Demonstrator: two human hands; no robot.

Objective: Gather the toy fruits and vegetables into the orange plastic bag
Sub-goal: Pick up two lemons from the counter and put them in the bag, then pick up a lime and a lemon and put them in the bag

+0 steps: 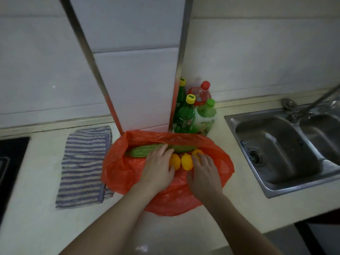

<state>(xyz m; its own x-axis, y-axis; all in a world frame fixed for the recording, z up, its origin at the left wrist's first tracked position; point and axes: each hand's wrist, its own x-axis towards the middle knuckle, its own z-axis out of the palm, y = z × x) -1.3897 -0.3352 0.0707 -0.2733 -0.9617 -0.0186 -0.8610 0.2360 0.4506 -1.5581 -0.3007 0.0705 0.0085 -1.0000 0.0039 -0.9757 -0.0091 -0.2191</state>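
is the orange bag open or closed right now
Open: the orange bag lies on the counter with its mouth spread wide, so the long green vegetable and the yellow fruits inside are visible.

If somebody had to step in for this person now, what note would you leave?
Left hand: flat on the long green bumpy toy gourd and a yellow toy fruit.
Right hand: rests on the orange toy fruit.
All four toys, with the middle yellow toy lemon, lie in the open mouth of the orange plastic bag.
To do: no loose toys seen on the counter; probably just withdraw.
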